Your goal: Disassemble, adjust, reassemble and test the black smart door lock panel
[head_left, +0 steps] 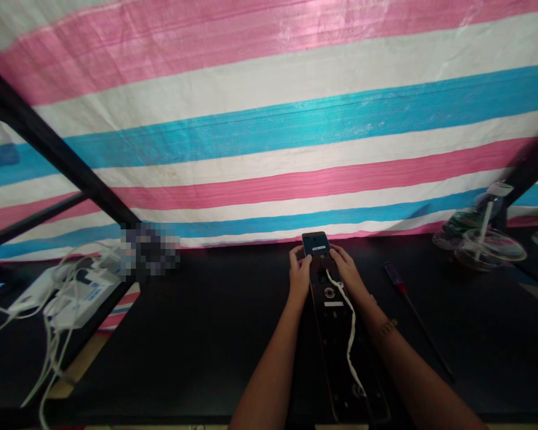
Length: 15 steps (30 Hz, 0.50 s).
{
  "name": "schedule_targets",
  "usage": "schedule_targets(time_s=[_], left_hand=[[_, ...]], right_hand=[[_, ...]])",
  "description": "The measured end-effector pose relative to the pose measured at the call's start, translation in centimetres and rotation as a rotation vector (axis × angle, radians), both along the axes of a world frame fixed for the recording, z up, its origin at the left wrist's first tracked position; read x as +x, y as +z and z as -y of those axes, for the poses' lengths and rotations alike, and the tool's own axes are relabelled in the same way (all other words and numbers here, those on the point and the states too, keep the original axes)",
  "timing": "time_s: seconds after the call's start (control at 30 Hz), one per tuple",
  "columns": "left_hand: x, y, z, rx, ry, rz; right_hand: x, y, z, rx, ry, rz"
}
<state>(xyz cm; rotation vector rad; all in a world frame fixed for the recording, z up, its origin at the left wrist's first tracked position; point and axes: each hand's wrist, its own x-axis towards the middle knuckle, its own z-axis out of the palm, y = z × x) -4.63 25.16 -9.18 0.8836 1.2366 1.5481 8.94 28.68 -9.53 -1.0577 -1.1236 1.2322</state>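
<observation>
A long black panel [336,334] lies lengthwise on the black table [197,334], running away from me. A white cable [351,334] trails along its top face. My left hand [299,276] grips the panel's far end from the left, fingers curled on its edge. My right hand [346,270] holds the same end from the right, fingertips pressed near where the cable begins. A small white label [318,246] shows at the far tip.
A red-handled screwdriver [406,298] lies right of the panel. Plastic cups with a straw [486,242] stand far right. White chargers and a power strip with cables [72,289] sit at left. A striped pink, white and blue tarp [269,119] hangs behind; black frame bars [58,149] cross left.
</observation>
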Motion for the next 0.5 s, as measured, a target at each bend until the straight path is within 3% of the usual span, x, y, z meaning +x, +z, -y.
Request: schedule_targets(time_s=[0.5], left_hand=[[-0.02,0.10,0.02,0.010,0.013,-0.011]], right_hand=[[-0.03,0.37,0.27,-0.011,-0.003,-0.003]])
